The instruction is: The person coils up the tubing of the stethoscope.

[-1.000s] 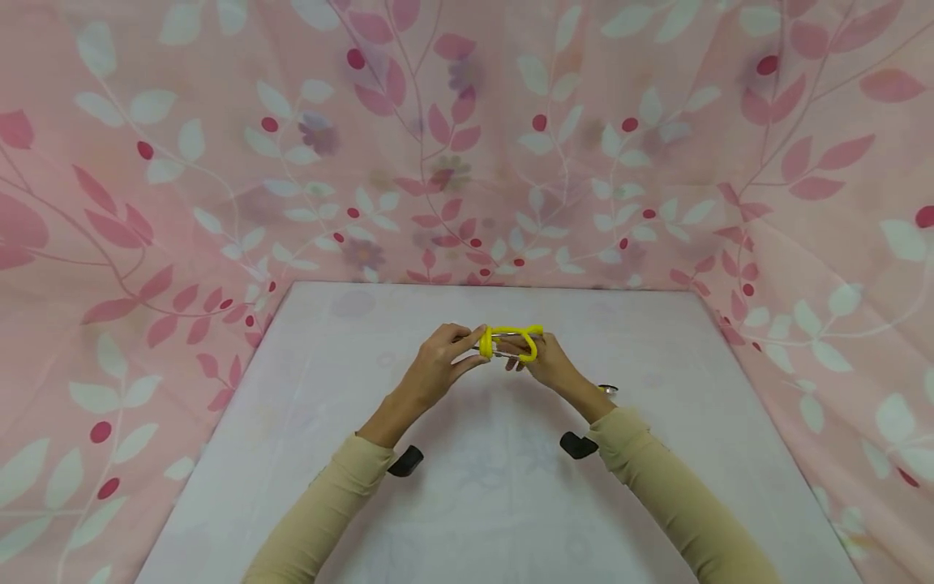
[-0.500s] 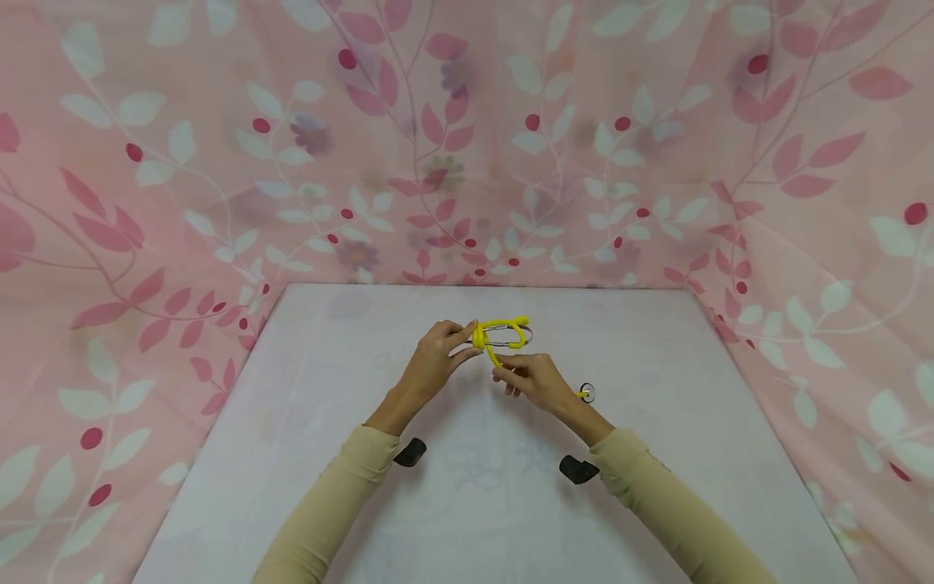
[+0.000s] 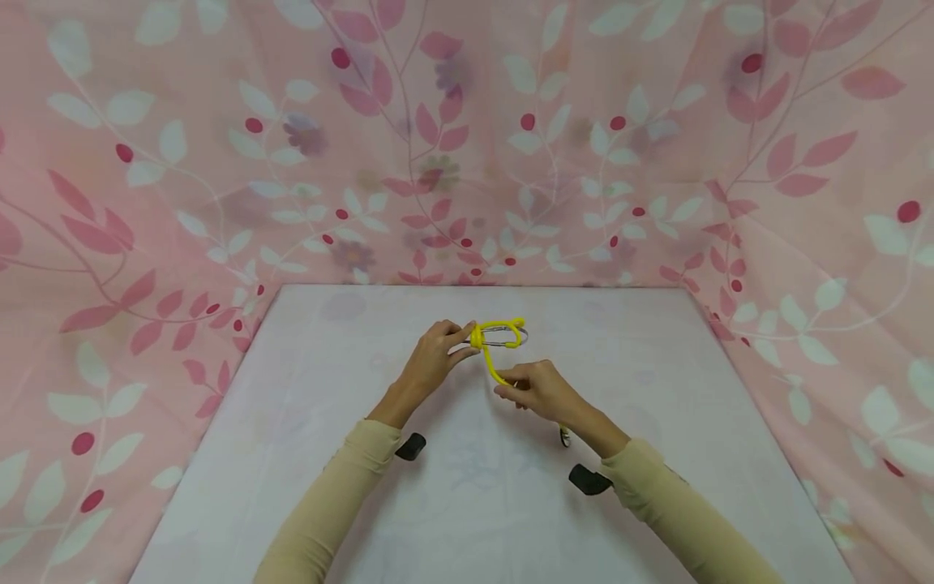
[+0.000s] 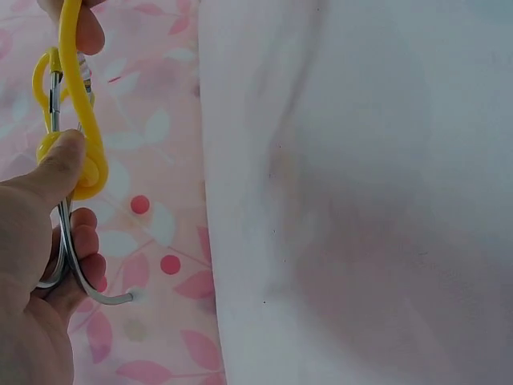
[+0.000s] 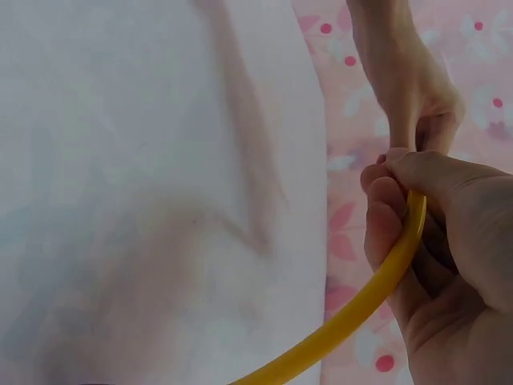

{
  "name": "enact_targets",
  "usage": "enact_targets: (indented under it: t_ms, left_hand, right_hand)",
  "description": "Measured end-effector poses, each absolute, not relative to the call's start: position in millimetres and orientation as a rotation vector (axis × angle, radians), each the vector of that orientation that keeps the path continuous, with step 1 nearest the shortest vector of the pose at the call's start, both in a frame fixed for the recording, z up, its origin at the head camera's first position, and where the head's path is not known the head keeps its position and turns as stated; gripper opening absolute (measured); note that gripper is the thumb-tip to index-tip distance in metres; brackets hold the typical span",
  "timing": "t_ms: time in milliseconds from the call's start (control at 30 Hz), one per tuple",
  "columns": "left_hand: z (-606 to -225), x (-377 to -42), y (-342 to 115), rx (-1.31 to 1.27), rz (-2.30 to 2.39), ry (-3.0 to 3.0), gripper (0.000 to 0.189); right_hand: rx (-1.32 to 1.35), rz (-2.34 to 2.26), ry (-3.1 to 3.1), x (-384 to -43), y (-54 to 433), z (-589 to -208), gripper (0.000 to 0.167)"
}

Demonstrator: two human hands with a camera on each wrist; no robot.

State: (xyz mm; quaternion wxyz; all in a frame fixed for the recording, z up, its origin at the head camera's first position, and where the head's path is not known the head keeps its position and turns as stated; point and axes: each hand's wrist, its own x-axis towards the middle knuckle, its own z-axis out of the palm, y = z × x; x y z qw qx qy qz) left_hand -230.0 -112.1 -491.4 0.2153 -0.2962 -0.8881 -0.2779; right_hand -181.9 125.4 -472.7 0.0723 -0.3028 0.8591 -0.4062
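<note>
A stethoscope with yellow tubing (image 3: 477,336) is held above the table, its tube wound around the metal ear tubes. My left hand (image 3: 429,365) grips it at the wound part, thumb pressed on the yellow coil (image 4: 90,170). The bent metal ear tubes (image 4: 74,261) pass down in front of my left fingers in the left wrist view. Lower and to the right, my right hand (image 3: 543,391) pinches the free length of yellow tube (image 5: 337,325) between thumb and fingers. The round chest piece (image 3: 565,436) hangs beneath my right wrist, partly hidden.
A white-covered table (image 3: 467,503) lies under both hands. Pink leaf-patterned cloth (image 3: 467,162) rises at the back and along both sides. Black wrist-worn pieces (image 3: 589,480) stick out below each forearm.
My right hand has come away from the looped end and moved down toward me, drawing the tube out. The chest piece has swung lower. My left hand keeps its grip, shifting slightly left.
</note>
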Motion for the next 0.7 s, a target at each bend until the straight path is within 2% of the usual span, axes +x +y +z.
enact_targets:
  t_ms: [133,333,500,700]
  left_hand:
    - [-494,-230,-112,-0.819,-0.761,-2.498,0.054]
    - [-490,-227,-108,-0.842,-0.696,-2.544,0.055]
    - [-487,-222,-103,-0.899,-0.6,-2.572,0.054]
    - [-488,-212,-97,-0.999,-0.558,-2.544,0.052]
  right_hand:
    - [-1.007,-1.098,2.646,-177,125,-465,0.035]
    - [-1.213,-0.783,2.883,-174,125,-444,0.024]
    - [-1.276,-0.516,3.073,-176,126,-426,0.021]
    - [-1.281,-0.506,3.123,-192,130,-412,0.019]
